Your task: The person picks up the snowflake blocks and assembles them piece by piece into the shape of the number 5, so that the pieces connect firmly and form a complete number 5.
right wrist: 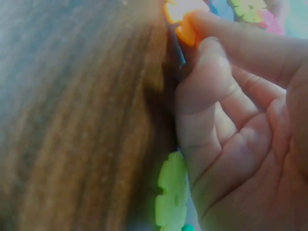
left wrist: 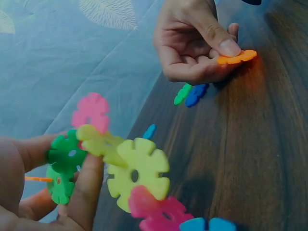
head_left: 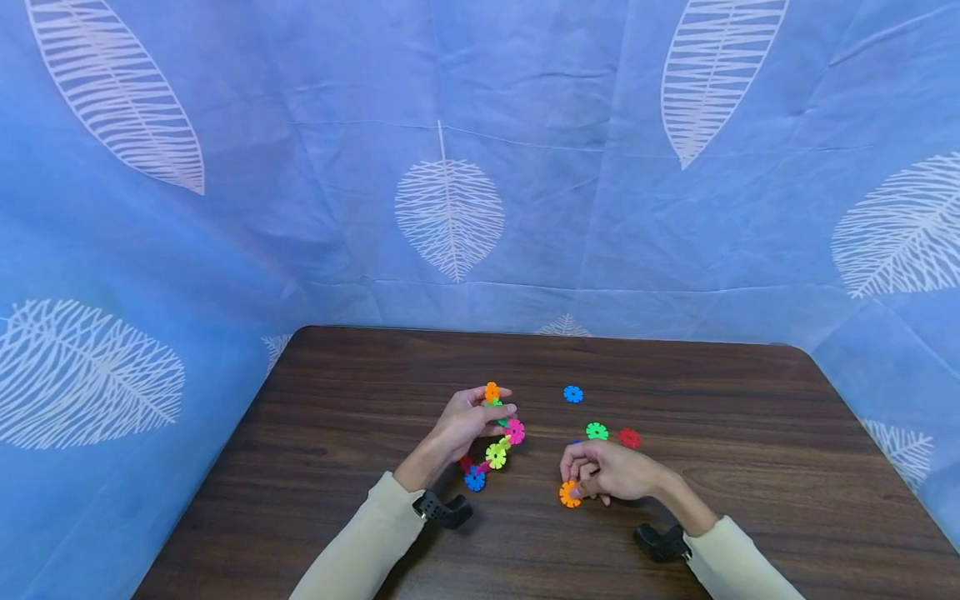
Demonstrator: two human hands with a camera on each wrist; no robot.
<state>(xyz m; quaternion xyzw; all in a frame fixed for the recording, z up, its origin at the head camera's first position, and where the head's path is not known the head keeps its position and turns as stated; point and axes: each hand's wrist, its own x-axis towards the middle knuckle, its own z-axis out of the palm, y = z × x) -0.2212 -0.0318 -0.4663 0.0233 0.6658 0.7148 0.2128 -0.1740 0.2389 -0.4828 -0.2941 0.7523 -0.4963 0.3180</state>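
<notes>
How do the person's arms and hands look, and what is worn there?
The left sleeve and right sleeve are long, plain and cream. The left wristband and right wristband are black, each with a protruding part. The left hand and right hand wear no gloves.

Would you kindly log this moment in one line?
left hand: holds multicoloured plastic flower chain | right hand: pinches orange plastic flower disc | loose blue plastic flower disc: on brown table
</notes>
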